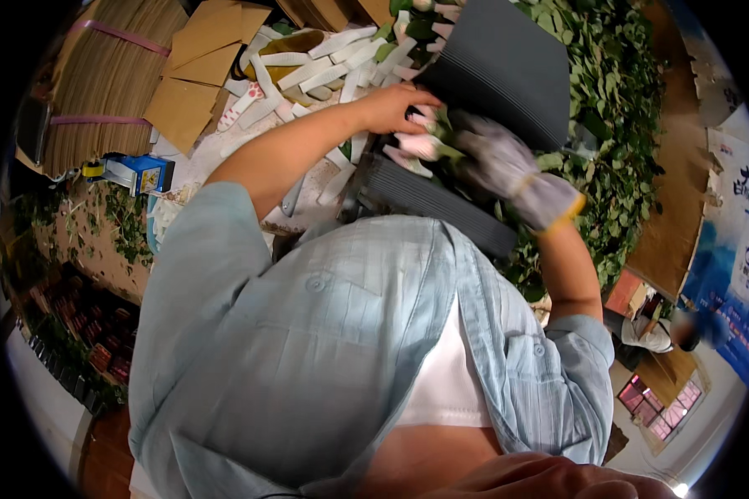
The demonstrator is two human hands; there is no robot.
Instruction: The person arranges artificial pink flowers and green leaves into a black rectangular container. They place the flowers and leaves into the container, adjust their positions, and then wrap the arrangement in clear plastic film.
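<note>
My bare left hand (391,108) has its fingers curled round a pink rose (424,116) at the gap between two dark grey ribbed panels. A second pale pink rose (420,146) lies just below it, its leaves pointing toward my right hand. On my right hand (499,158) is a grey glove with a yellow cuff. It sits beside the rose stems, and motion blurs its fingers, so its grip does not show. The bigger ribbed panel (508,71) rises beyond my hands; the lower ribbed panel (441,200) lies close to my body.
White foam-net sleeves (333,66) lie heaped at the back, some over rose heads. Cut leafy stems (607,125) pile up along the right. Brown cardboard sheets (191,91) and a strapped cardboard stack (108,83) stand left, near a blue tape dispenser (141,173). Another person (649,333) is far right.
</note>
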